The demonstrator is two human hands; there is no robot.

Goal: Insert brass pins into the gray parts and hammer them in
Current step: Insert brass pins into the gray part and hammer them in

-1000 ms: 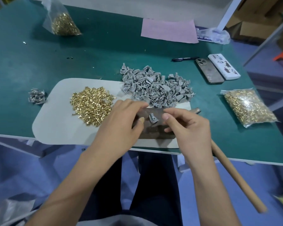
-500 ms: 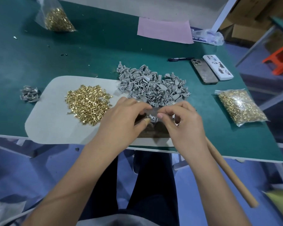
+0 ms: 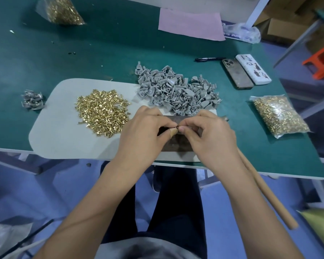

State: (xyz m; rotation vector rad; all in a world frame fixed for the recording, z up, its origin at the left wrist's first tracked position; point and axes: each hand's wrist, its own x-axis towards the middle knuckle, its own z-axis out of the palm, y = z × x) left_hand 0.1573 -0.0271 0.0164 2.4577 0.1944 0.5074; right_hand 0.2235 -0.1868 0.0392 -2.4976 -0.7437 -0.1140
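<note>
My left hand [image 3: 144,131] and my right hand [image 3: 208,135] meet fingertip to fingertip above a dark metal block [image 3: 176,144] at the table's front edge. Together they pinch a small gray part, almost wholly hidden by the fingers; only a tiny dark, brassy bit [image 3: 177,126] shows between them. A loose heap of brass pins [image 3: 103,111] lies left of the hands on a gray mat [image 3: 64,131]. The pile of gray parts [image 3: 176,90] sits just behind the hands. A wooden hammer handle [image 3: 266,191] sticks out past the table edge under my right forearm; its head is hidden.
A small cluster of gray parts [image 3: 32,100] lies on the green table at the left. Bags of brass pins sit at the right [image 3: 279,114] and far left [image 3: 62,10]. Two phones [image 3: 236,73] [image 3: 252,71], a pen [image 3: 208,59] and a pink sheet [image 3: 191,23] lie farther back.
The fingertips of both hands have closed together over the gray part that stood in plain sight on the block; it is now hidden. The hammer has not moved.
</note>
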